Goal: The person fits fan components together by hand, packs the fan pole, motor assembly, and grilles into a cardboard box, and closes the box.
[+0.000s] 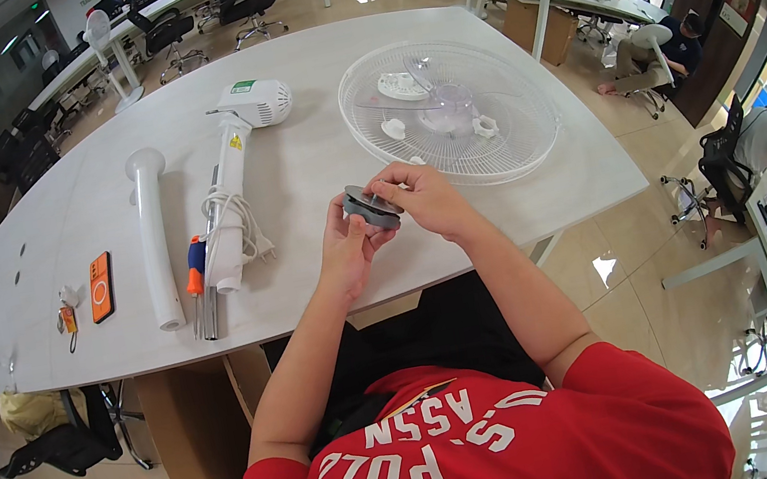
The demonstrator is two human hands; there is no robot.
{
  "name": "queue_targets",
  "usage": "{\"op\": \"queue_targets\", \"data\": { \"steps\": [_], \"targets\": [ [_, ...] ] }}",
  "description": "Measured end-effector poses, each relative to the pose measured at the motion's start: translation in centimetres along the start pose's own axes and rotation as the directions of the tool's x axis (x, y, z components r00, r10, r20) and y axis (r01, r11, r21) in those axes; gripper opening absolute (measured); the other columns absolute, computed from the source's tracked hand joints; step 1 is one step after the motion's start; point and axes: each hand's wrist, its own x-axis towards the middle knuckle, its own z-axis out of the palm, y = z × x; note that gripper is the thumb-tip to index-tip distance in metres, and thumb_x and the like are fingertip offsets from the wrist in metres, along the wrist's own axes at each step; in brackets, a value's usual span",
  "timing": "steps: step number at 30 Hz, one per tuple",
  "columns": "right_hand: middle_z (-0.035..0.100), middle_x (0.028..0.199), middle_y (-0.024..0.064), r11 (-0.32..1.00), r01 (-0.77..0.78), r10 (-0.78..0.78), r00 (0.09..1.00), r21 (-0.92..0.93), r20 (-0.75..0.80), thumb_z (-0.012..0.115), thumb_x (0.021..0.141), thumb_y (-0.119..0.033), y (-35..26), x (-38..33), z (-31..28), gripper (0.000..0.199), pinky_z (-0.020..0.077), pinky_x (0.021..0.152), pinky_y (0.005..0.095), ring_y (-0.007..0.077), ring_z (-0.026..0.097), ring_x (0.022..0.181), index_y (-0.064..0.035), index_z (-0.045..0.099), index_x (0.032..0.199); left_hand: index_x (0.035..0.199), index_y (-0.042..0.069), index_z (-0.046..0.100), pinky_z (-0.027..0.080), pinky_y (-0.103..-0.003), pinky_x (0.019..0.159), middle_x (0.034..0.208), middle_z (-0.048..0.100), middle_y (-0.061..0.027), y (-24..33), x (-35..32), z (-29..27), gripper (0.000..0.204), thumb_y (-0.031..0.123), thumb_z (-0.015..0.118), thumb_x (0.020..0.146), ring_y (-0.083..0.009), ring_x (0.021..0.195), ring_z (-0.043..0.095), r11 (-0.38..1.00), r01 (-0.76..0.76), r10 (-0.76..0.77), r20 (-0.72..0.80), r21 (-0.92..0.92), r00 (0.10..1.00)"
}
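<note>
Over the front of the white table (312, 175), I hold a dark grey round disc-shaped part (373, 211) with both hands. My left hand (346, 246) is closed around its lower left side, thumb on the front. The fingers of my right hand (419, 195) pinch its upper right, at a small metallic piece in its middle that they partly hide. Just beyond lies a round wire fan grille (520, 130) with a clear fan blade (449, 117) and several small white plastic parts. Left of my hands is a white fan motor head on a stem (233, 158), with a coiled white cord (233, 219).
Beside the stem lie an orange-and-blue screwdriver (196, 263) and thin metal rods (207, 315). Further left are a white tube (159, 247), an orange phone (101, 287) and a small keyring (69, 317). A black chair (61, 435) stands by the near left edge; people sit at the right.
</note>
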Motion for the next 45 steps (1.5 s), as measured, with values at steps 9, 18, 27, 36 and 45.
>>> {"op": "queue_targets", "data": {
  "steps": [9,18,27,36,45],
  "targets": [
    [0.073,0.107,0.0043,1.0,-0.018,0.018,0.999,-0.023,-0.03,0.07,0.103,-0.024,-0.8,-0.4,0.5,0.03,0.0526,0.086,0.0302,0.012,0.066,0.095,-0.0024,0.072,0.124,0.142,0.009,0.036,0.061,-0.037,0.096,0.127,0.062,-0.0123,-0.1,0.2,-0.3,0.062,0.043,0.068,0.103,-0.0253,0.107,0.073,0.998,-0.019,0.019,-0.001,-0.063,1.0],
    [0.069,0.122,0.0108,0.979,0.008,-0.024,0.997,0.202,0.078,0.086,0.09,-0.021,0.8,-0.3,1.0,0.06,0.0554,0.093,0.0347,0.0194,0.066,0.111,0.0031,0.061,0.14,0.142,0.01,0.048,0.058,-0.034,0.094,0.132,0.064,-0.0081,0.3,0.4,0.1,0.043,0.043,0.044,0.114,-0.0187,0.111,0.067,0.996,-0.008,0.007,-0.004,-0.094,1.0],
    [0.053,0.154,0.0144,0.972,0.16,-0.205,0.937,0.175,0.282,0.076,0.095,-0.009,0.5,0.8,-1.9,0.073,0.045,0.114,0.0393,0.0251,0.056,0.136,-0.0014,0.041,0.159,0.137,0.01,0.056,0.054,-0.028,0.079,0.122,0.065,-0.0073,0.5,0.2,-1.7,0.054,0.054,0.044,0.109,-0.0178,0.09,0.06,0.783,0.28,-0.102,0.33,-0.555,0.938],
    [0.056,0.151,0.0167,0.989,0.127,-0.139,0.969,0.073,0.205,0.075,0.098,-0.015,-2.2,-1.4,0.9,0.071,0.0428,0.117,0.0422,0.0253,0.055,0.138,-0.0023,0.04,0.158,0.136,0.008,0.056,0.053,-0.029,0.076,0.111,0.065,-0.0094,1.4,0.0,-0.4,0.058,0.057,0.041,0.108,-0.0183,0.082,0.057,0.782,0.238,-0.132,0.22,-0.576,0.966],
    [0.056,0.15,0.0172,0.965,0.25,-0.235,0.959,-0.078,0.158,0.072,0.098,-0.011,-1.1,-1.1,0.1,0.069,0.0479,0.113,0.0423,0.0271,0.059,0.136,-0.0029,0.039,0.158,0.133,0.007,0.058,0.053,-0.028,0.076,0.111,0.064,-0.0106,1.4,-0.2,-0.4,0.06,0.059,0.043,0.107,-0.0168,0.084,0.06,0.818,0.219,-0.188,0.111,-0.532,0.976]
  ]
}}
